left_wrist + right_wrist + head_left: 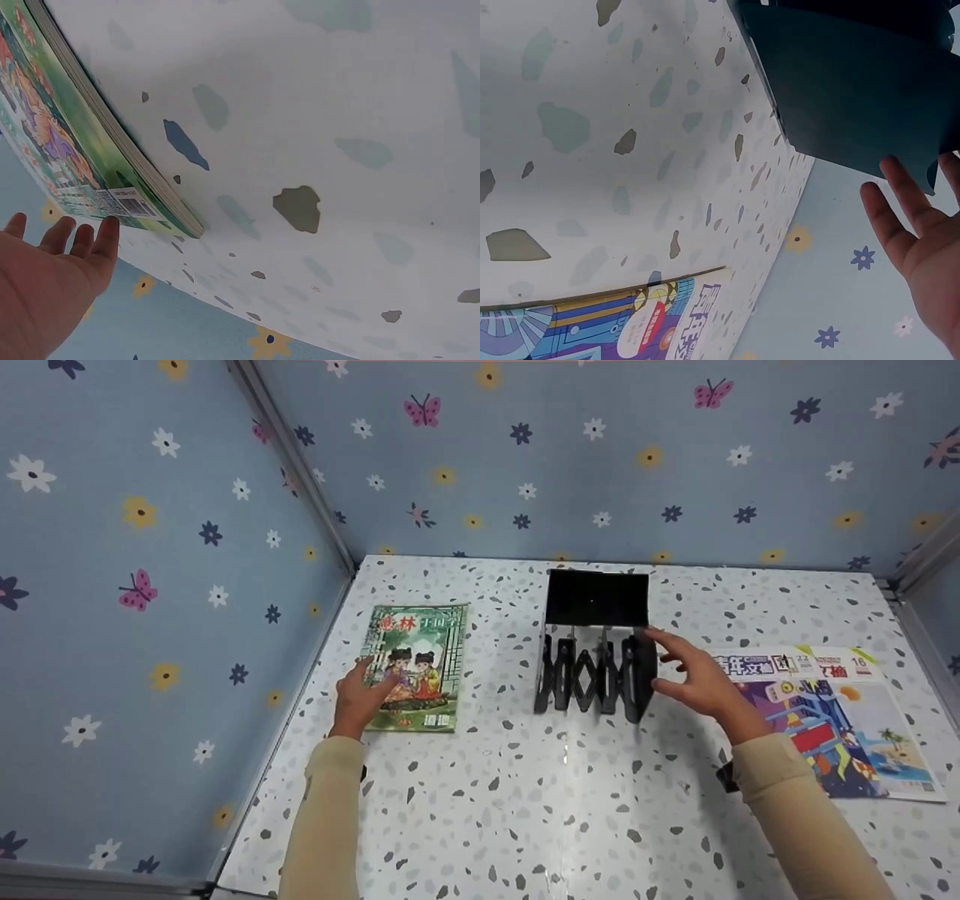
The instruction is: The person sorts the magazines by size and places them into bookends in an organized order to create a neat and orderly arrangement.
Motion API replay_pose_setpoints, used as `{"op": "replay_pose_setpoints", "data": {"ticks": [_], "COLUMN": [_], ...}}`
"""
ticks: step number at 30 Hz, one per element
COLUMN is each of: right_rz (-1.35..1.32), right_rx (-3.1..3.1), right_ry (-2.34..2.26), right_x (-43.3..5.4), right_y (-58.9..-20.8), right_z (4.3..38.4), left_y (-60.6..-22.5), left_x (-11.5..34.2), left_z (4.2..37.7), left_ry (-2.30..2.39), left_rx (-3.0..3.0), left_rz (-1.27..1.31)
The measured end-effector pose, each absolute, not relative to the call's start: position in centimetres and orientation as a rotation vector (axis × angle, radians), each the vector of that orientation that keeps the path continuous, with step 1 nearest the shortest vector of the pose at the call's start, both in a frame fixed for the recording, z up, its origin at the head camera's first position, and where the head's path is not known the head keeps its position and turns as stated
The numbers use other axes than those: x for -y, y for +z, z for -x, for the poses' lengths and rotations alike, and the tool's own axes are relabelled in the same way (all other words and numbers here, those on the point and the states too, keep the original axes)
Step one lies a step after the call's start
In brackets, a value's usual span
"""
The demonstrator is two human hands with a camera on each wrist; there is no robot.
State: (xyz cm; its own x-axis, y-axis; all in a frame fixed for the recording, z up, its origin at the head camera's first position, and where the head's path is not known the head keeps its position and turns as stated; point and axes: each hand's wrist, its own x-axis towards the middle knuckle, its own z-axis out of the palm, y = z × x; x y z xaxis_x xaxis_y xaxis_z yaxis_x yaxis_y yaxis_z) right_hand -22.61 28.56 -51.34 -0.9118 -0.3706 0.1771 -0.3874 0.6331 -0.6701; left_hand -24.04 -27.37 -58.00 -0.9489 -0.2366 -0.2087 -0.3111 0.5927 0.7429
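A black expandable bookend with a criss-cross scissor lattice stands on the speckled table, one flat panel at its back and another at its right end. My right hand is at that right panel, fingertips right by its edge. In the right wrist view the dark panel is close above the extended fingers of the right hand. On the left lies a green illustrated magazine. My left hand overlaps its left side, fingers spread. The left wrist view shows the fingertips near the magazine's barcode corner.
Two overlapping colourful magazines lie on the right of the table, beside my right forearm. Blue flowered panels stand behind the table and along its left side. A small dark object shows by the right sleeve.
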Motion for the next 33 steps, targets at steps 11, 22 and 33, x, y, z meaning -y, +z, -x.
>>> {"op": "replay_pose_setpoints", "data": {"ticks": [11,22,33], "right_rz": [-0.620,-0.558,-0.531], "right_rx": [2.909,2.925,2.939], "right_ry": [1.075,1.120,1.172], "right_x": [-28.9,-28.6,-27.9], "right_y": [-50.6,-50.5,-50.3], "right_z": [22.3,22.5,23.0], "left_y": [-59.7,-60.7,-61.1], "left_x": [27.1,27.3,28.2], "left_z": [24.6,25.2,26.0], "left_ry": [1.216,1.037,0.932], "left_rx": [-2.774,-2.918,-3.020], "left_rz": [0.454,0.393,0.394]}}
